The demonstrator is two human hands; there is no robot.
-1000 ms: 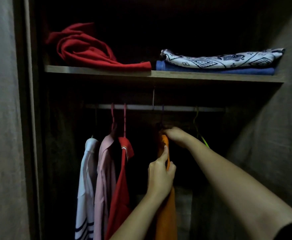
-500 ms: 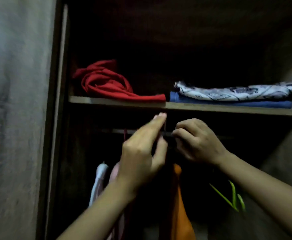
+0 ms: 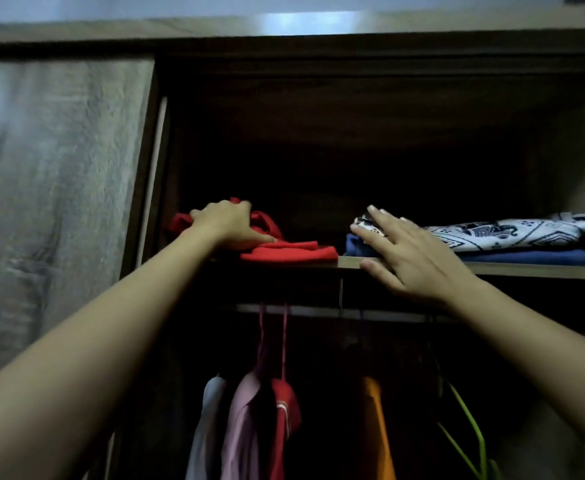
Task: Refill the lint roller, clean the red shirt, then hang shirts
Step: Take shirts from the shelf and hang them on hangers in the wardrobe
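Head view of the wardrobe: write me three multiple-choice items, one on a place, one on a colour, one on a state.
1. The crumpled red shirt lies:
A. on the shelf, under the left hand
B. on the floor
C. in a drawer

2. The hanger furthest right on the rail is:
A. pink
B. green
C. white

3. The right hand is:
A. closed in a fist
B. curled round a hanger
C. flat, fingers straight, on the folded stack

Answers:
1 A: the red heap sits at the shelf's left end with the hand on top.
2 B: its thin arms show bright green.
3 C: the fingers are spread straight over the stack's near corner.
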